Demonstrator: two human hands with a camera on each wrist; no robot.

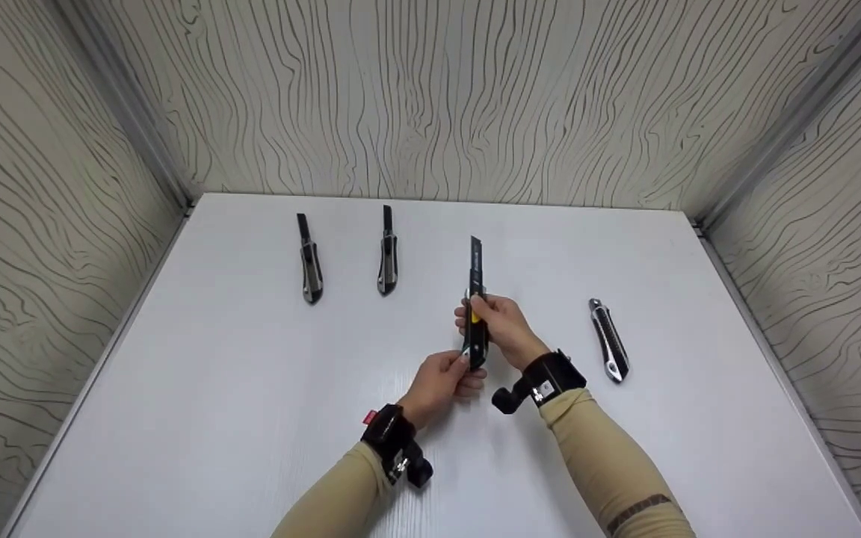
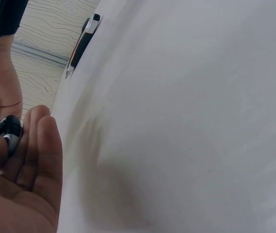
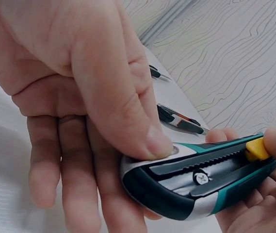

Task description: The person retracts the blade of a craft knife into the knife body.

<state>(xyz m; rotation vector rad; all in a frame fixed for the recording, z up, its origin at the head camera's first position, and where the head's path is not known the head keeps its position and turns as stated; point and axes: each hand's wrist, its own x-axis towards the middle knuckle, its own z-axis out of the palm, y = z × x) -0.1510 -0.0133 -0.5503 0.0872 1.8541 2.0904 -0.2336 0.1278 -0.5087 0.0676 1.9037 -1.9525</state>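
Both hands hold a utility knife point(image 1: 477, 340) above the middle of the table, its blade extended and pointing toward the back wall. My right hand point(image 1: 505, 325) grips the handle, thumb on the yellow slider point(image 3: 257, 149). At the butt end, my left hand point(image 1: 442, 381) pinches the handle between thumb and fingers. The right wrist view shows the knife's green-and-black body point(image 3: 171, 191) with a screw in its channel. Toward the left lie two more knives with blades out, one farther left point(image 1: 312, 269) and one nearer the middle point(image 1: 388, 261). Right of my hands lies a fourth knife point(image 1: 610, 340), no blade showing.
The white table point(image 1: 214, 388) fills the space below the hands. Wood-grain patterned panels point(image 1: 415, 97) stand behind it and on both sides, with grey metal posts point(image 1: 116, 97) at the corners. Each wrist wears a black camera strap.
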